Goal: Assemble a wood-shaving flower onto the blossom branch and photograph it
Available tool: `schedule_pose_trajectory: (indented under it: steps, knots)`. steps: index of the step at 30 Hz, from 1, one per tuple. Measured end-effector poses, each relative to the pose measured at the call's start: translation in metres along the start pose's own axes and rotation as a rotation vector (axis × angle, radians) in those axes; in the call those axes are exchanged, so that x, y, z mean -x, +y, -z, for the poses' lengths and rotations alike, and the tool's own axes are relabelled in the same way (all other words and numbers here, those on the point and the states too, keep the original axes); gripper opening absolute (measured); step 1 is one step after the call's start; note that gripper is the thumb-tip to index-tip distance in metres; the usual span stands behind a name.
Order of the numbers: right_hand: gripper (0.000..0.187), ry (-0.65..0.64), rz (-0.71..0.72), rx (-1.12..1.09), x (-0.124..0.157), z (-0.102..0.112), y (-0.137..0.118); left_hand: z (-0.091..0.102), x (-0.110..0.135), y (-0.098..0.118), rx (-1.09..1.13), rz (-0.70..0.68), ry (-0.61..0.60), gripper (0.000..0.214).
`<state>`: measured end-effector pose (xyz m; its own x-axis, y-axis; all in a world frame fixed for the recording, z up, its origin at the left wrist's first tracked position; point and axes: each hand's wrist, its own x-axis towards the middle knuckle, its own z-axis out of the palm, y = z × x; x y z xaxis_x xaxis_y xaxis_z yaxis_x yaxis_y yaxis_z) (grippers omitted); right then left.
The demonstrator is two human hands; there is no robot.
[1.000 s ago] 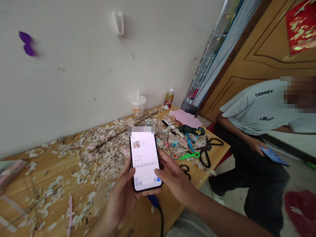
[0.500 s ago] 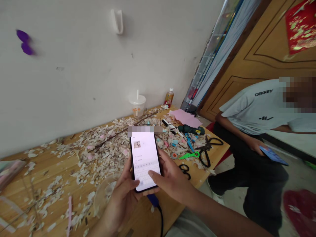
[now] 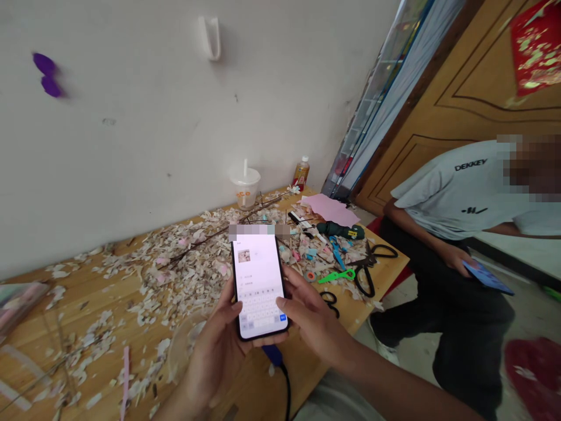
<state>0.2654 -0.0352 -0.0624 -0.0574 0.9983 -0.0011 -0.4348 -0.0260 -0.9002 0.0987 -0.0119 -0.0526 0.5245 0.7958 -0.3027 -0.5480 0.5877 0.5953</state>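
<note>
A smartphone [image 3: 259, 272] with a lit screen is held upright between both hands above the table's front. On the screen are a small picture, a white page and a keyboard in the lower half. My left hand [image 3: 223, 342] wraps the phone's left side, its thumb at the keyboard's left edge. Around the right side closes my right hand [image 3: 313, 316], with its thumb over the keyboard's right edge. The fingers behind the phone are mostly hidden. Just below the phone lies a dark blue plug [image 3: 272, 354] with a black cable; whether it connects to the phone I cannot tell.
Paper scraps cover much of the wooden table [image 3: 258, 389]. Black-handled scissors [image 3: 364, 275], green scissors [image 3: 336, 276], pink paper [image 3: 331, 209], a lidded cup [image 3: 245, 187] and a bottle [image 3: 301, 173] lie or stand beyond. At right sits a person [image 3: 456, 187] holding a tablet-like device [image 3: 486, 276].
My right thumb has shifted right, from mid-keyboard to its right edge. My left thumb has moved up along the phone's left side. A blue key now shows at the keyboard's lower right.
</note>
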Motion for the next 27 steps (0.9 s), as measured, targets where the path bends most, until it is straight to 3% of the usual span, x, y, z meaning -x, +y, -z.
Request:
schedule_pose_trajectory:
  steps: [8,16,20,27]
  knots:
    - [0.047,-0.035,-0.005,0.035,0.001,-0.006,-0.006,-0.008,-0.002,-0.001,-0.103,-0.013,0.141,0.074]
    - [0.047,-0.001,0.014,0.052,-0.001,-0.007,-0.001,-0.001,0.001,-0.004,-0.126,-0.053,0.040,0.091]
    - [0.050,0.001,0.010,0.073,-0.002,-0.005,0.004,-0.003,0.003,-0.003,-0.100,-0.034,0.037,0.087]
    - [0.039,0.032,0.010,0.091,-0.004,-0.003,0.001,0.003,0.001,-0.003,-0.015,-0.013,-0.012,0.088]
